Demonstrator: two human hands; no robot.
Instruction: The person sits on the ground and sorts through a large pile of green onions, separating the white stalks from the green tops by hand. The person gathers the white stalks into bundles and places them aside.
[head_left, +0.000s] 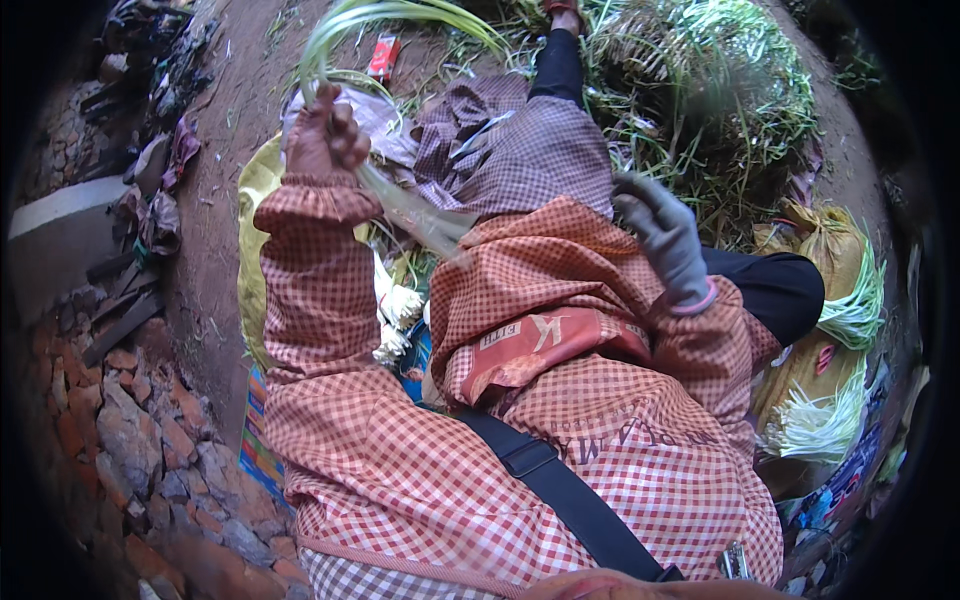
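Note:
My bare left hand (328, 135) is raised and closed around a bunch of long pale-green stalks (397, 11), possibly garlic shoots. Their upper ends arch over to the right. Below the fist, the paler lower ends (424, 214) are blurred and hang towards my checked apron (525, 262). My right hand (660, 232) wears a grey glove with a pink cuff. It hovers over my right thigh, fingers bent and somewhat apart, with nothing visible in it. Beneath my left forearm, bundles of white-ended stalks (397, 304) lie partly hidden beside a yellow sack (253, 255).
A large heap of loose green stalks and leaves (697, 97) lies ahead on the right. Tied green bundles (817, 424) rest by yellow sacks (832, 255) at my right side. Broken bricks (165, 450) cover the left ground, near a concrete slab (67, 240). A red carton (384, 58) lies ahead.

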